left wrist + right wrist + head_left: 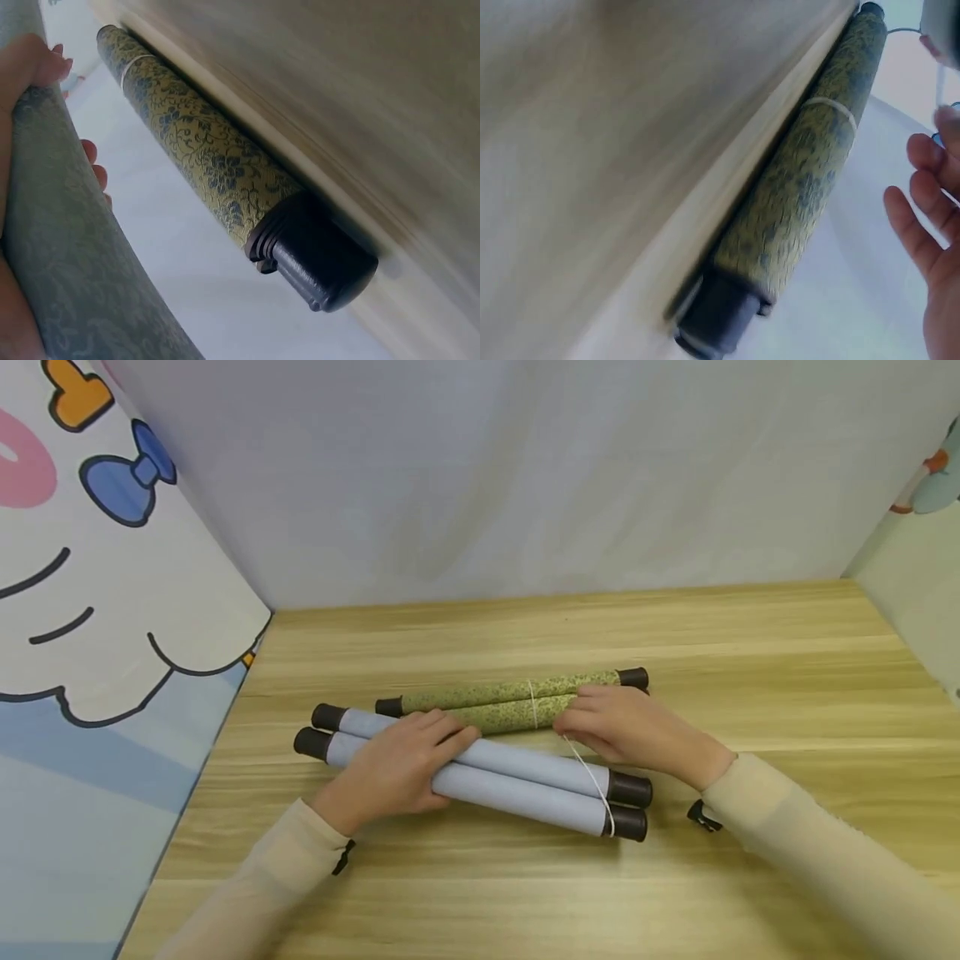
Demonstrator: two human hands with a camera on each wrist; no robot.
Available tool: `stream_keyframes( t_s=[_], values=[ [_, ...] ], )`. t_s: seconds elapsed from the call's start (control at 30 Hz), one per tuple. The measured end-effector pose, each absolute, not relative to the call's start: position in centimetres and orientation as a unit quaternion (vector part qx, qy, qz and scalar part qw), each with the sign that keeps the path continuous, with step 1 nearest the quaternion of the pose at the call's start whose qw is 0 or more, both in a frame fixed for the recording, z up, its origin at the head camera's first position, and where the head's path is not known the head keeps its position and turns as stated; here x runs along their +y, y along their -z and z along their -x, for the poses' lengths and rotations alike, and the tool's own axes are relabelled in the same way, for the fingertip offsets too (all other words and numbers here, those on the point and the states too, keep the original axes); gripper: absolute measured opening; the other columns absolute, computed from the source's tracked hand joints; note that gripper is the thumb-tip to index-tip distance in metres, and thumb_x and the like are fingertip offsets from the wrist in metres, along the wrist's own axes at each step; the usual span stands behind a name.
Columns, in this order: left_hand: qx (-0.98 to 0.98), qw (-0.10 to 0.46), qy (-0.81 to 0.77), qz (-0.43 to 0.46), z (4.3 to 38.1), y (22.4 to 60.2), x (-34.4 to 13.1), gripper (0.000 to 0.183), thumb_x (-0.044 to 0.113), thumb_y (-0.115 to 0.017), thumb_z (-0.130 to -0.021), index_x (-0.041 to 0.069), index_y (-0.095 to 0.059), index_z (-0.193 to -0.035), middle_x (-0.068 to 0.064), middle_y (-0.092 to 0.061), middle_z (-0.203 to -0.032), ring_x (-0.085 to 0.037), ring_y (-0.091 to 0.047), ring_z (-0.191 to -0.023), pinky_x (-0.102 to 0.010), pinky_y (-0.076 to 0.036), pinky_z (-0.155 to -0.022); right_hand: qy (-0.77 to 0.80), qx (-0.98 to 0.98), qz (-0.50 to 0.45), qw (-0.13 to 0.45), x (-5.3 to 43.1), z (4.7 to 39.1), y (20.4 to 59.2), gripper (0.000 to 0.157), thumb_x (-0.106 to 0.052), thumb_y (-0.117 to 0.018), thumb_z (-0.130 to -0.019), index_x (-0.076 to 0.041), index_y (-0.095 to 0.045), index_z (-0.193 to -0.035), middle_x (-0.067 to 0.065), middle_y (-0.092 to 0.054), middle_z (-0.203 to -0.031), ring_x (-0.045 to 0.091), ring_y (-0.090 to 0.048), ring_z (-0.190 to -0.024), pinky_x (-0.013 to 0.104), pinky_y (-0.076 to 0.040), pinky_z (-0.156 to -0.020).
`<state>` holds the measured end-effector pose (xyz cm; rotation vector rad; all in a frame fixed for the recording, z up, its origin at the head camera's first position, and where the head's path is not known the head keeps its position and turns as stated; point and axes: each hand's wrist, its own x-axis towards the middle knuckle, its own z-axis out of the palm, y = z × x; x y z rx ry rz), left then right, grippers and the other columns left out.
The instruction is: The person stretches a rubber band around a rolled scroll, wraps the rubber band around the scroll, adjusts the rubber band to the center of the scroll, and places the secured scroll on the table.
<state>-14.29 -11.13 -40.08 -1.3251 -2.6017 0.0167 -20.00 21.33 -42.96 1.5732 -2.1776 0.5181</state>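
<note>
A pale blue scroll point(517, 795), rolled from both ends into two parallel rolls with dark end caps, lies slanted across the middle of the table. My left hand point(397, 772) grips it left of its middle, fingers over the top; the left wrist view shows its patterned surface point(75, 225) close up. A thin white string point(587, 768) runs over the scroll's right end by the dark caps. My right hand point(633, 727) pinches the string's upper end. Behind lies a yellow-green floral scroll point(502, 718) with a white band around it, partly hidden by both hands.
The wooden table point(480, 902) meets a pale cloth wall point(562, 485) at the back. At the left stands a cartoon-printed panel point(135, 577), and another printed panel point(930, 560) edges the right. Dark strap ends hang by both wrists.
</note>
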Motion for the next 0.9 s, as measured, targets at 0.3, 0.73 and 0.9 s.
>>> stream_keyframes(
  t_s=[0.3, 0.73, 0.9],
  values=[
    [-0.894, 0.103, -0.011, 0.436, 14.6, 40.5, -11.0, 0.082, 0.041, -0.089, -0.065, 0.012, -0.058, -0.135, -0.004, -0.064, -0.12, -0.022, -0.061, -0.109, -0.038, -0.053, -0.095, -0.25, -0.79, -0.518, 0.213, 22.0, 20.2, 42.1, 0.014, -0.007, -0.077, -0.08, -0.014, -0.072, -0.091, -0.003, -0.073, -0.084, 0.009, -0.067, -0.077, 0.026, -0.056, -0.068],
    [-0.937, 0.073, 0.018, 0.342, 15.2, 40.3, -11.8, 0.085, 0.04, -0.09, -0.066, 0.011, -0.056, -0.138, -0.008, -0.063, -0.121, -0.025, -0.06, -0.11, -0.041, -0.055, -0.092, -0.279, -0.77, -0.525, 0.231, 24.9, 18.9, 40.8, 0.036, -0.034, -0.046, -0.104, -0.017, -0.076, -0.096, -0.004, -0.069, -0.087, 0.008, -0.057, -0.075, 0.019, -0.045, -0.066],
    [-0.939, 0.066, 0.022, 0.338, 15.2, 40.3, -12.1, 0.084, 0.038, -0.091, -0.066, 0.012, -0.056, -0.138, -0.007, -0.063, -0.121, -0.024, -0.061, -0.109, -0.04, -0.055, -0.09, -0.273, -0.746, -0.565, 0.222, 24.2, 18.3, 41.1, 0.032, -0.033, -0.047, -0.103, -0.022, -0.076, -0.094, -0.002, -0.062, -0.09, 0.01, -0.052, -0.079, 0.019, -0.044, -0.067]
  ],
)
